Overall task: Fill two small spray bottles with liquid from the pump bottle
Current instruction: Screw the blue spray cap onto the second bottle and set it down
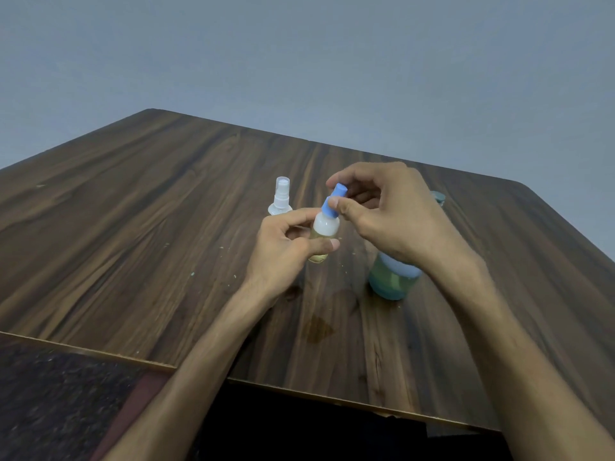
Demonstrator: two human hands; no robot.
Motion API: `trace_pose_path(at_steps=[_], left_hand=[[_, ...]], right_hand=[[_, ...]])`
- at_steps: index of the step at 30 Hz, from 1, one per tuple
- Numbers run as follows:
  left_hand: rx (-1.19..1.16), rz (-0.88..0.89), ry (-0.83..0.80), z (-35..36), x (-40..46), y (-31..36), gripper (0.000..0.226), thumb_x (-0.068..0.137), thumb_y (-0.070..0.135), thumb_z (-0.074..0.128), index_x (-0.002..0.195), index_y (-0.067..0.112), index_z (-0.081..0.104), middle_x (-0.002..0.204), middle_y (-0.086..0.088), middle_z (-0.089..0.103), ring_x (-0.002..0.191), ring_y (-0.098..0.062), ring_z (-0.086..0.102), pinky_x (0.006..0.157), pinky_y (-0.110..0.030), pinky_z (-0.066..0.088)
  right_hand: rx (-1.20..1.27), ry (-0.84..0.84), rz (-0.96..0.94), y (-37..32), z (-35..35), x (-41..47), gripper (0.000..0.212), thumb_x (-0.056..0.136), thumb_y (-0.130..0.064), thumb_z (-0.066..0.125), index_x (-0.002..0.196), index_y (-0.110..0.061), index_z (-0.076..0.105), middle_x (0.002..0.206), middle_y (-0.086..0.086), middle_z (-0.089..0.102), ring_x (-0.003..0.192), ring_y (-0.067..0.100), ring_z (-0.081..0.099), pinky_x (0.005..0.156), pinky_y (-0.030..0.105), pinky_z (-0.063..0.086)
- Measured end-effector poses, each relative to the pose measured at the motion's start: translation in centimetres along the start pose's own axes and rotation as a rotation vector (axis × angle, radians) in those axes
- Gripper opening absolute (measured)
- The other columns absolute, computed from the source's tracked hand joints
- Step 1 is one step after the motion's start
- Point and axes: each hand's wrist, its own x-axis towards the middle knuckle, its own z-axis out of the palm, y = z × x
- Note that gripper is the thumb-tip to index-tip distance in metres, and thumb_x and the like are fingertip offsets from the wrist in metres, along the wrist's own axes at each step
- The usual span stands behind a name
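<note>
We hold a spray bottle (325, 227) above the table (133, 227).
Our left hand (283, 247) grips its body; our right hand (382, 214) pinches its blue cap (334, 202).

Worktop (139, 227): dark wood-grain top with a pale edge strip along the near side.
Clear spray bottle (280, 197): stands upright on the worktop, toward the far middle, with a white sprayer under a clear cap.
Pump bottle (392, 281): stands on the worktop to the right, greenish liquid inside, largely hidden by an arm.
Specks (229, 251): small pale crumbs scattered near the centre.
Wet patch (317, 329): a stain on the near middle.
</note>
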Motion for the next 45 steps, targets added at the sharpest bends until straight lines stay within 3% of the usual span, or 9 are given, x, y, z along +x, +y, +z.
trace_pose_path(at_steps=[14, 19, 25, 30, 33, 36, 40, 43, 45], left_hand=[[0.052, 0.050, 0.020, 0.3, -0.4, 0.2, 0.045, 0.055, 0.042, 0.095, 0.098, 0.031, 0.087, 0.101, -0.039, 0.071, 0.096, -0.061, 0.069, 0.092, -0.072, 0.061], [0.048, 0.064, -0.016, 0.2, -0.2, -0.1, 0.042, 0.058, 0.045, 0.095, 0.098, 0.036, 0.088, 0.096, -0.046, 0.061, 0.080, -0.036, 0.062, 0.092, -0.075, 0.059], [0.037, 0.066, -0.026, 0.5, -0.3, 0.0, 0.039, 0.058, 0.045, 0.095, 0.096, 0.040, 0.087, 0.090, -0.045, 0.060, 0.078, -0.034, 0.062, 0.089, -0.071, 0.062], [0.009, 0.068, -0.017, 0.3, -0.2, 0.2, 0.035, 0.066, 0.029, 0.096, 0.099, 0.031, 0.087, 0.087, -0.046, 0.059, 0.078, -0.032, 0.060, 0.087, -0.063, 0.065], [0.043, 0.085, 0.011, 0.3, 0.0, -0.1, 0.043, 0.058, 0.042, 0.097, 0.100, 0.034, 0.087, 0.098, -0.043, 0.064, 0.081, -0.032, 0.063, 0.090, -0.070, 0.063], [0.055, 0.092, 0.028, 0.3, 0.0, -0.3, 0.045, 0.056, 0.046, 0.095, 0.099, 0.035, 0.087, 0.095, -0.037, 0.069, 0.080, -0.042, 0.068, 0.089, -0.072, 0.062], [0.064, 0.093, 0.038, 0.5, -0.1, -0.2, 0.038, 0.060, 0.034, 0.098, 0.096, 0.035, 0.086, 0.091, -0.034, 0.069, 0.080, -0.041, 0.069, 0.088, -0.069, 0.063], [0.034, 0.085, 0.042, 0.5, 0.0, -0.1, 0.037, 0.058, 0.032, 0.099, 0.093, 0.039, 0.087, 0.089, -0.038, 0.067, 0.077, -0.035, 0.068, 0.087, -0.070, 0.064], [0.033, 0.090, 0.046, 0.4, 0.0, -0.1, 0.042, 0.054, 0.043, 0.097, 0.095, 0.039, 0.087, 0.092, -0.037, 0.068, 0.079, -0.043, 0.069, 0.088, -0.070, 0.063]], right_hand=[[-0.224, -0.330, -0.159, -1.5, -4.1, 2.8, 0.008, 0.093, -0.018, 0.081, 0.098, -0.024, 0.085, 0.086, -0.018, 0.080, 0.083, -0.007, 0.074, 0.082, 0.023, 0.061], [-0.250, -0.369, -0.155, -1.7, -4.2, 3.2, 0.011, 0.095, -0.021, 0.080, 0.089, -0.030, 0.082, 0.071, -0.023, 0.075, 0.074, -0.009, 0.071, 0.075, 0.022, 0.060], [-0.325, -0.310, -0.108, -1.4, -3.8, 3.2, 0.031, 0.093, -0.051, 0.079, 0.076, -0.025, 0.079, 0.065, -0.005, 0.076, 0.060, 0.008, 0.071, 0.066, 0.032, 0.058], [-0.339, -0.399, -0.173, -1.6, -5.1, 3.6, 0.034, 0.089, -0.045, 0.084, 0.117, -0.028, 0.077, 0.088, -0.017, 0.077, 0.081, -0.001, 0.071, 0.078, 0.026, 0.059], [-0.393, -0.461, -0.241, -1.6, -5.3, 3.8, 0.015, 0.093, -0.021, 0.081, 0.107, -0.025, 0.081, 0.086, -0.018, 0.077, 0.081, -0.001, 0.072, 0.075, 0.022, 0.058], [-0.411, -0.473, -0.221, -1.9, -5.0, 3.8, 0.005, 0.094, -0.028, 0.081, 0.089, -0.027, 0.078, 0.077, -0.013, 0.077, 0.074, 0.000, 0.071, 0.066, 0.017, 0.054], [-0.538, -0.380, -0.245, -1.4, -4.2, 3.9, 0.050, 0.094, -0.058, 0.071, 0.062, -0.021, 0.063, 0.051, -0.005, 0.059, 0.052, 0.014, 0.052, 0.052, 0.026, 0.038], [-0.528, -0.376, -0.210, -1.7, -4.8, 3.9, 0.042, 0.085, -0.073, 0.068, 0.081, -0.031, 0.070, 0.066, -0.012, 0.069, 0.061, 0.006, 0.061, 0.060, 0.029, 0.048], [-0.477, -0.469, -0.218, -2.2, -5.5, 3.7, 0.026, 0.088, -0.058, 0.074, 0.101, -0.035, 0.072, 0.078, -0.019, 0.073, 0.072, 0.002, 0.066, 0.066, 0.024, 0.049]])
